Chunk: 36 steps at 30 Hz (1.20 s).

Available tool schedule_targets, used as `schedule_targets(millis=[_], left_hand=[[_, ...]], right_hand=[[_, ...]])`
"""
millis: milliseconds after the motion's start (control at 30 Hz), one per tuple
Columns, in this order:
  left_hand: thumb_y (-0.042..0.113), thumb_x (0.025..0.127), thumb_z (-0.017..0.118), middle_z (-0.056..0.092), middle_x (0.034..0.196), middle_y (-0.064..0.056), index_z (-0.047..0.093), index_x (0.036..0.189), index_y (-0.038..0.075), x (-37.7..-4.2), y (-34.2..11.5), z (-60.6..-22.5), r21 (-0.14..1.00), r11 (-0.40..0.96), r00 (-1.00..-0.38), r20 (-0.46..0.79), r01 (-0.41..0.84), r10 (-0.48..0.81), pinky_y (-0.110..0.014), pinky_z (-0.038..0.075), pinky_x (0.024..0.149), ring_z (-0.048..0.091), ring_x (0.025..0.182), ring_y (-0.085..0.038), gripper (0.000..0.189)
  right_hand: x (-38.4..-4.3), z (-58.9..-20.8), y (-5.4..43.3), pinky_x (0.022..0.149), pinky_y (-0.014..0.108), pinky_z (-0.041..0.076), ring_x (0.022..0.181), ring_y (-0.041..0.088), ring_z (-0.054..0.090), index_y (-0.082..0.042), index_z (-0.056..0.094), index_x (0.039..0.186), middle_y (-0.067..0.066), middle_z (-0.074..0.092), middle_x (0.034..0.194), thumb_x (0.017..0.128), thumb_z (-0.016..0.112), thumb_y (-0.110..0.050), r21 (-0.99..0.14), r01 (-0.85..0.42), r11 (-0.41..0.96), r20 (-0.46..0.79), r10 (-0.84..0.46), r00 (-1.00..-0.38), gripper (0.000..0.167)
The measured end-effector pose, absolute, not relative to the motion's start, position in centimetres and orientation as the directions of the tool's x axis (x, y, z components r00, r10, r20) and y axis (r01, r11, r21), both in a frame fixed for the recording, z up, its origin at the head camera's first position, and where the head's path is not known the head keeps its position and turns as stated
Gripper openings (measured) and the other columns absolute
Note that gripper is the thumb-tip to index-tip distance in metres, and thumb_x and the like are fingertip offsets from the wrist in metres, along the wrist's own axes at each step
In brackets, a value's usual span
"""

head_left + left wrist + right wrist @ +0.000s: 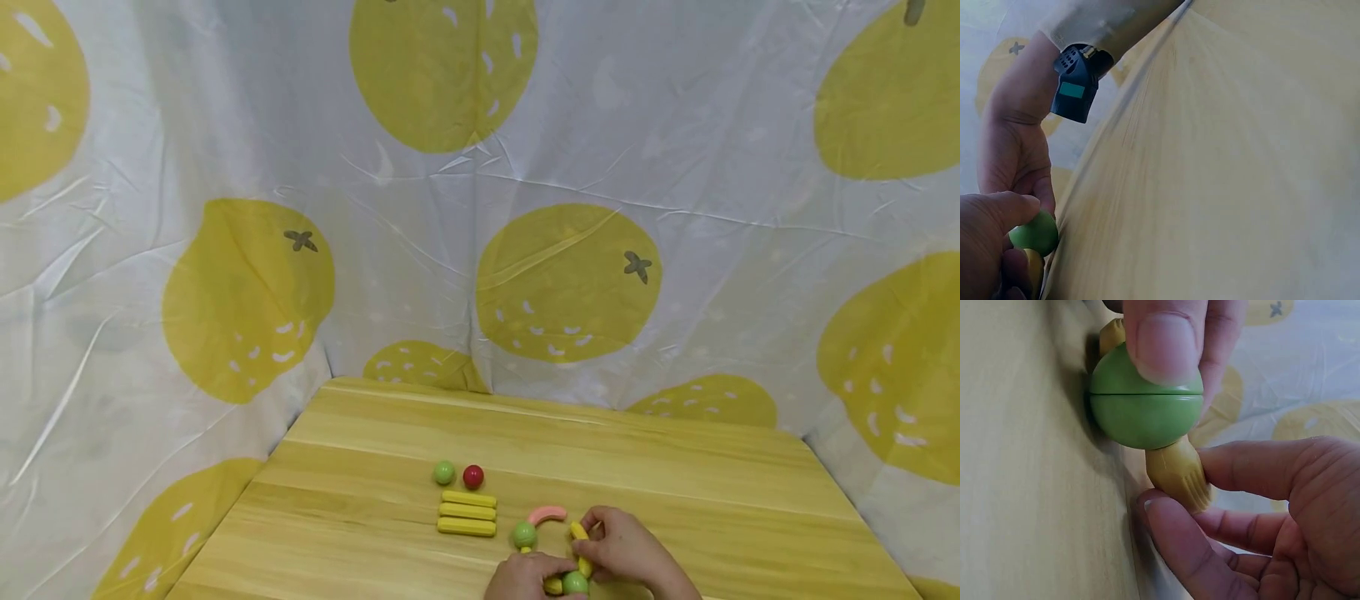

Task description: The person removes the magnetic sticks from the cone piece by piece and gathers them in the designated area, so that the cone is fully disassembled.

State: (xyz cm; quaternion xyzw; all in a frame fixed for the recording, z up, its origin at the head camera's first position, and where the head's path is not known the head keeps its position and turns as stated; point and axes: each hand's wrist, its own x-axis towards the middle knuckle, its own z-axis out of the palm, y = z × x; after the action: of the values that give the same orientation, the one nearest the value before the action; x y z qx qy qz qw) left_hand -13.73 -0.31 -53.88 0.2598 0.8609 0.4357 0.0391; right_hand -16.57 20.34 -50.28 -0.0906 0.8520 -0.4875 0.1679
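In the head view my left hand (522, 578) pinches a green ball (575, 583) with a yellow stick (552, 586) beside it. My right hand (630, 546) grips another yellow stick (577, 532) by its side, thumb and fingers around it. That ribbed stick (1179, 472) meets the underside of the green ball (1144, 422) in the right wrist view, where the left thumb (1166, 347) presses on the ball's seamed surface. A second green ball (524, 534) sits just beyond my left hand, with a yellow stick's end against it. A pink curved piece (548, 513) lies next to that ball.
Three yellow sticks (467, 527) lie in a parallel stack to the left. Behind them are a loose green ball (444, 472) and a red ball (473, 477). The wooden table (360, 492) meets lemon-printed cloth (405, 275) at its back and sides.
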Motion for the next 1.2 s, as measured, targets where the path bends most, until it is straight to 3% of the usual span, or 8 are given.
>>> schedule_targets(millis=[200, 367, 633, 967, 1200], left_hand=[[0.033, 0.080, 0.084, 0.074, 0.095, 0.020, 0.080, 0.108, 0.026, -13.8, -0.4, -53.8, 0.788, 0.488, -0.859, 0.099, 0.376, 0.502, -0.015, 0.050, 0.073, 0.059, 0.082, 0.012, 0.029], [0.036, 0.080, 0.084, 0.074, 0.096, 0.021, 0.079, 0.109, 0.026, -13.7, -0.6, -53.8, 0.784, 0.486, -0.846, 0.092, 0.387, 0.525, -0.017, 0.051, 0.077, 0.061, 0.087, 0.011, 0.031], [0.039, 0.084, 0.080, 0.074, 0.101, 0.021, 0.078, 0.112, 0.027, -13.6, -0.8, -53.8, 0.738, 0.510, -0.822, 0.107, 0.442, 0.559, -0.016, 0.050, 0.077, 0.061, 0.089, 0.012, 0.030], [0.037, 0.089, 0.077, 0.074, 0.098, 0.019, 0.079, 0.110, 0.023, -13.6, -1.0, -54.1, 0.718, 0.476, -0.789, 0.167, 0.508, 0.591, -0.012, 0.048, 0.074, 0.058, 0.085, 0.015, 0.026], [0.039, 0.090, 0.076, 0.073, 0.091, 0.019, 0.080, 0.102, 0.020, -13.4, -1.0, -54.1, 0.729, 0.478, -0.805, 0.168, 0.490, 0.569, -0.011, 0.047, 0.071, 0.055, 0.079, 0.015, 0.022]], right_hand=[[-17.1, -49.8, 21.3, 0.052, 0.029, 0.054, 0.060, 0.015, 0.064, 0.001, 0.065, 0.108, 0.004, 0.066, 0.079, 0.090, 0.074, -0.015, -0.746, 0.041, 0.665, -0.118, -0.071, -0.990, 0.026], [-17.4, -49.4, 23.5, 0.053, 0.029, 0.046, 0.062, 0.014, 0.060, 0.001, 0.068, 0.114, 0.002, 0.070, 0.080, 0.090, 0.074, -0.020, -0.625, 0.112, 0.773, -0.080, 0.079, -0.994, 0.033], [-17.7, -49.5, 25.7, 0.057, 0.031, 0.046, 0.066, 0.015, 0.057, 0.005, 0.067, 0.113, -0.002, 0.069, 0.077, 0.090, 0.074, -0.021, -0.552, 0.122, 0.825, -0.102, 0.079, -0.992, 0.035], [-17.8, -49.2, 25.9, 0.071, 0.047, 0.054, 0.078, 0.020, 0.063, 0.001, 0.070, 0.109, 0.004, 0.074, 0.088, 0.090, 0.074, -0.026, -0.456, 0.071, 0.887, -0.059, 0.050, -0.997, 0.033], [-17.9, -48.8, 24.0, 0.072, 0.042, 0.056, 0.083, 0.019, 0.065, -0.005, 0.072, 0.110, 0.005, 0.066, 0.093, 0.089, 0.078, -0.019, -0.538, -0.020, 0.843, 0.020, -0.011, -1.000, 0.027]])
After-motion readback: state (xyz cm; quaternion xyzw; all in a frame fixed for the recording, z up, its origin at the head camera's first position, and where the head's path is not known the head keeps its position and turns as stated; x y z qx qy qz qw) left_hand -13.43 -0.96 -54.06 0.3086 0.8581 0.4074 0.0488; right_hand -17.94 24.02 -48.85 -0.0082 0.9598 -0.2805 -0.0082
